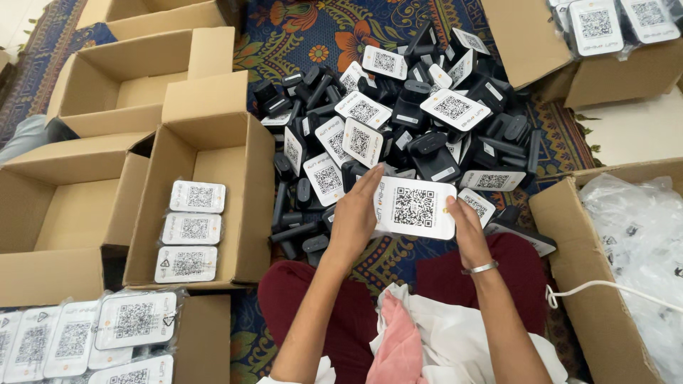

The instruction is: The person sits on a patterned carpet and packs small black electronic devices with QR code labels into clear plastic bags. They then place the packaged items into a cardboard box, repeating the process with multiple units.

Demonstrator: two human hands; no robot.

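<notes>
Both hands are holding one white card with a square code (415,208) above the person's lap. The left hand (353,217) is gripping its left edge, fingers pressed together against the face; the right hand (466,226) is pinching the right edge. Just beyond, a pile of black stands and white cards (405,121) is lying on the patterned carpet (313,32). At left, an open cardboard box (249,185) is holding three similar cards.

Patterned rug (313,28), cardboard boxes (206,149), device pile (405,114)

White rounded coded card (415,207), flat, face-up, above the lap
</notes>
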